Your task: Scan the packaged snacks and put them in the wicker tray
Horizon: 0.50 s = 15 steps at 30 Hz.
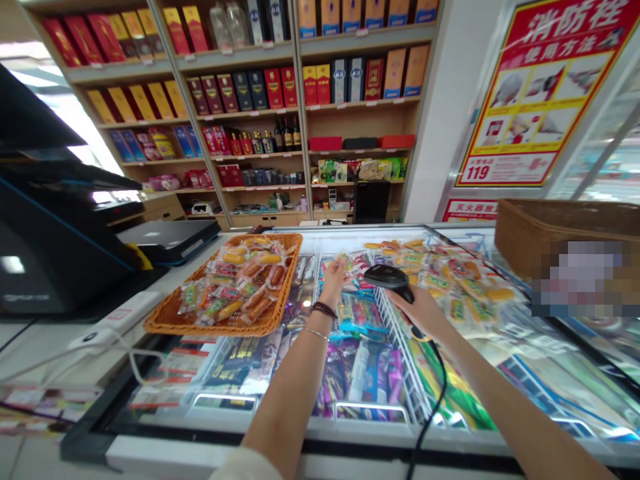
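My right hand (415,310) is wrapped round the handle of a black barcode scanner (386,275), whose head points left and whose cable hangs down over the freezer's front edge. My left hand (334,279), with a dark beaded bracelet and a thin bangle at the wrist, is closed on a small snack in a clear wrapper (353,264), just left of the scanner. Most of that snack is hidden or blurred. To the left, an orange wicker basket (290,283) holds several wrapped sausages (257,267). More wrapped sausages (463,290) lie spread on the right side.
Beneath my arms is a glass-topped freezer (230,402) with colourful ice cream packs (360,367) inside. A flat black device (167,237) and a dark register (55,233) stand left, with white cables. A brown basket (520,230) sits right. Shelves (240,115) of boxes stand behind.
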Each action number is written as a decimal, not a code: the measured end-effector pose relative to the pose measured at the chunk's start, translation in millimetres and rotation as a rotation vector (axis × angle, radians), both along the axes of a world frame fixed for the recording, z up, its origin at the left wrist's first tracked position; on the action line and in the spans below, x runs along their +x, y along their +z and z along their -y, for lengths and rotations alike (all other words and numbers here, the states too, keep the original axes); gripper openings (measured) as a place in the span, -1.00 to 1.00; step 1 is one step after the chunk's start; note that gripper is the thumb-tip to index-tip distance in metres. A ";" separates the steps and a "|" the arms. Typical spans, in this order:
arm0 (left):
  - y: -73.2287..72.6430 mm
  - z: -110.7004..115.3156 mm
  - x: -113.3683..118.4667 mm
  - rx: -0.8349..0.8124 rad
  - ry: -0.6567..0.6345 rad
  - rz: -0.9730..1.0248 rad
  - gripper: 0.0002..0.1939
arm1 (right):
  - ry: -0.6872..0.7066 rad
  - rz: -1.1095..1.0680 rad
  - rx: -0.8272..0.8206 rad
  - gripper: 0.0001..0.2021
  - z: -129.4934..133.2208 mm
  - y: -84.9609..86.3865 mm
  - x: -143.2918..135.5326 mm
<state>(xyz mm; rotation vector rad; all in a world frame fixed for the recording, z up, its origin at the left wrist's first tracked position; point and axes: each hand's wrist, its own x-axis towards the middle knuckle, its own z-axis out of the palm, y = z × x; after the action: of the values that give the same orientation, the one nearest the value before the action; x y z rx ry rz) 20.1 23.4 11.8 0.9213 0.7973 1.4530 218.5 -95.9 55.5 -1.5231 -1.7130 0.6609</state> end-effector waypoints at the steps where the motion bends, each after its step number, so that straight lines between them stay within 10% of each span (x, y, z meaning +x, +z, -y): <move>1: 0.6 0.0 0.5 -0.008 -0.004 0.008 -0.57 | 0.002 0.010 -0.002 -0.52 1.2 1.6 -0.7; 15: 4.0 2.7 1.0 -0.013 0.001 0.012 -0.62 | 0.002 0.048 -0.029 -0.60 9.4 12.5 -5.4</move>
<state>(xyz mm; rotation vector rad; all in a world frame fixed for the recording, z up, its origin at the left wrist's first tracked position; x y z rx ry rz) 21.1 20.8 15.8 0.9019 0.7976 1.4517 213.1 -105.3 68.1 -1.5688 -1.7480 0.6582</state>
